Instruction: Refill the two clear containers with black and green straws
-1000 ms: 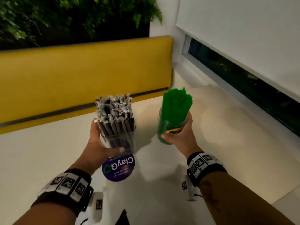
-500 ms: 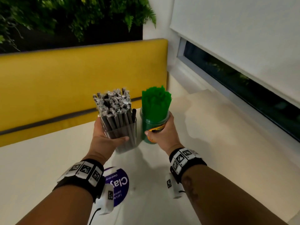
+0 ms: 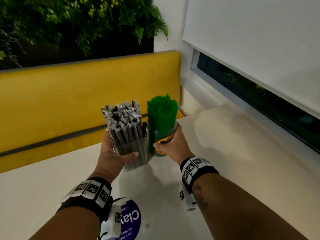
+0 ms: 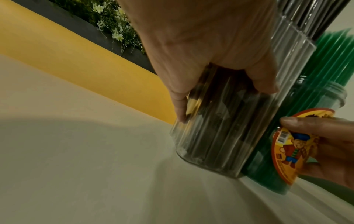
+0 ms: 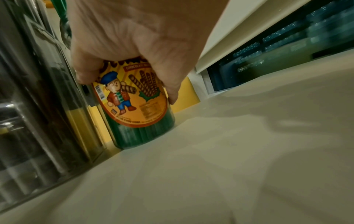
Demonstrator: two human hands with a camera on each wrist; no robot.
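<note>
My left hand (image 3: 115, 154) grips a clear ribbed container (image 3: 134, 153) packed with wrapped black straws (image 3: 123, 118); it tilts slightly, its base near the table. My right hand (image 3: 170, 147) holds a clear jar (image 3: 160, 141) with an orange cartoon label, full of green straws (image 3: 161, 108). The two containers stand side by side, almost touching. In the left wrist view my left hand (image 4: 216, 75) wraps the ribbed container (image 4: 226, 133) from above, and the jar (image 4: 298, 148) is at its right. In the right wrist view my right hand (image 5: 126, 65) clasps the labelled jar (image 5: 138, 109) just above the table.
The cream table (image 3: 233, 153) ends at a yellow bench back (image 3: 69, 101) beyond the containers. A window with a white blind (image 3: 259, 49) runs along the right. A purple round sticker (image 3: 131, 220) lies on the table near my left wrist. Plants (image 3: 69, 23) hang behind the bench.
Both hands have carried the containers forward, away from the purple sticker, and brought them together; the green jar moved left until it stands close beside the black-straw container.
</note>
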